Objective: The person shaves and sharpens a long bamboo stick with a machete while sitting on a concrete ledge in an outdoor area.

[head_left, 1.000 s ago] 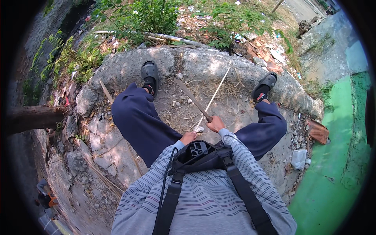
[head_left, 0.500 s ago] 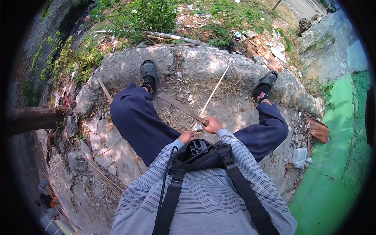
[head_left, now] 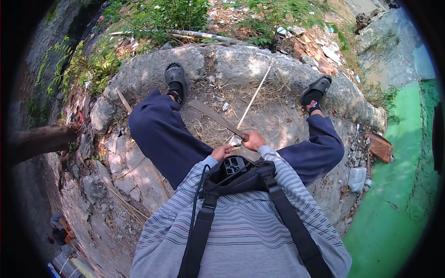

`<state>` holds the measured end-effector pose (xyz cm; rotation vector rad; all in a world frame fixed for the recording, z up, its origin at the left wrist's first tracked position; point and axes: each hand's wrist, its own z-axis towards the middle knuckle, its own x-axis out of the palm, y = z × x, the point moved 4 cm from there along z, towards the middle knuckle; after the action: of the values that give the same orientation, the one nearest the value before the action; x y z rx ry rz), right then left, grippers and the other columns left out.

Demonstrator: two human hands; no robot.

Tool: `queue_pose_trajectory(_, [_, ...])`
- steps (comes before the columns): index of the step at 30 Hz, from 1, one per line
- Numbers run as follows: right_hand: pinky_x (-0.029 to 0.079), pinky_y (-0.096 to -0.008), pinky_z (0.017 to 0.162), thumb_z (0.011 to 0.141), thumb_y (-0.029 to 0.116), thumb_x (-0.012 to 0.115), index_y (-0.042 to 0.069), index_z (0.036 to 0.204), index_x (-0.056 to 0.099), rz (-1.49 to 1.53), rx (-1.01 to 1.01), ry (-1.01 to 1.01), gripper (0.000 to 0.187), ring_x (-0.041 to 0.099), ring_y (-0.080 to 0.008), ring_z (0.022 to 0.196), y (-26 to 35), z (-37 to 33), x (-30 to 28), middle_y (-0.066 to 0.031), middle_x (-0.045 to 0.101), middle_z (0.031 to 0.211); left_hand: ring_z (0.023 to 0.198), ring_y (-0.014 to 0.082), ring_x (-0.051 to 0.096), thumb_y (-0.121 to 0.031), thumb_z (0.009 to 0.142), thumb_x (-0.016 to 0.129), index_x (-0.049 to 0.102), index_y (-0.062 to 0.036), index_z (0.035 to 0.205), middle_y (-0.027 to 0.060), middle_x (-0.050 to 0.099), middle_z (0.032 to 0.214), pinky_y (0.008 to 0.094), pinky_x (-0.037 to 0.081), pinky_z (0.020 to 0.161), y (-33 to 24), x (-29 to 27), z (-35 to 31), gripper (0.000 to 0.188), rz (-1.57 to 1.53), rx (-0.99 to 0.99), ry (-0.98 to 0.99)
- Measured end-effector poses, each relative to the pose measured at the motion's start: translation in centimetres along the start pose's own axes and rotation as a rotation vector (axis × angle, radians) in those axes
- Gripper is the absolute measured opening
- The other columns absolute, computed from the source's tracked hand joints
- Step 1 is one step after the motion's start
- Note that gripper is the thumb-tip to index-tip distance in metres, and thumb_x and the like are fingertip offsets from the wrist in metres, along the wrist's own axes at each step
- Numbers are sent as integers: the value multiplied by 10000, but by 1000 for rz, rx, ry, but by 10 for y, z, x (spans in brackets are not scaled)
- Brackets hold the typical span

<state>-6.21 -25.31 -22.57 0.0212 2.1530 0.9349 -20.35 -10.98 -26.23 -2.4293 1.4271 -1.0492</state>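
Observation:
My right hand (head_left: 254,141) is closed round the handle of a machete (head_left: 214,116), whose long flat blade slants up and to the left between my legs. Close beside it, my left hand (head_left: 221,152) is closed on the near end of a long pale bamboo strip (head_left: 254,103). The strip runs away from me under the machete, and its far end reaches the concrete kerb. Blade and strip cross just ahead of my hands; whether they touch I cannot tell. Thin curled shavings (head_left: 273,88) lie on the ground around the strip.
My shoes rest against a rough concrete kerb (head_left: 153,69). Plants and litter lie beyond it. A brown plastic basket (head_left: 380,147) and a whitish block (head_left: 356,179) are at the right by a green surface (head_left: 394,185). At the left are a trunk (head_left: 44,141) and long strips (head_left: 118,197); another person (head_left: 60,231) is at lower left.
The view has shifted slightly. Both hands keep their grip, and the machete and strip stay crossed in nearly the same position, with the machete a little farther to the right.

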Motion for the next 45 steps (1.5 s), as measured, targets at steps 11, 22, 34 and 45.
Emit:
queue_pose_trajectory(11, [489,-509,711,711,255,645,10,794,645,80,75,-108,259,627,-449,768,-16,2,-7,-248,640,769,554,74,309,-260,1020,402,386,-153,721,-62,331,639,253,295,540,-2,5,-10,318,142,51,95])
queue_pose_trajectory(22, [513,-484,742,725,276,641,40,820,673,64,-41,66,256,639,-440,804,-16,-9,8,-215,672,811,542,86,345,-245,1022,408,371,-145,715,-44,318,638,263,345,533,-11,8,-10,325,56,1,88])
queue_pose_trajectory(34, [497,-485,694,712,263,666,22,772,653,123,-85,73,249,632,-419,760,-6,-20,5,-218,648,753,570,85,312,-245,1021,398,371,-140,693,-49,320,640,258,296,549,-6,6,-8,345,35,-11,44])
queue_pose_trajectory(45, [504,-499,721,724,270,657,54,809,680,62,-45,-31,233,633,-430,802,-16,-24,3,-216,662,789,505,78,285,-262,1030,392,365,-158,710,-57,309,630,250,296,492,-3,6,-4,338,54,-38,47])
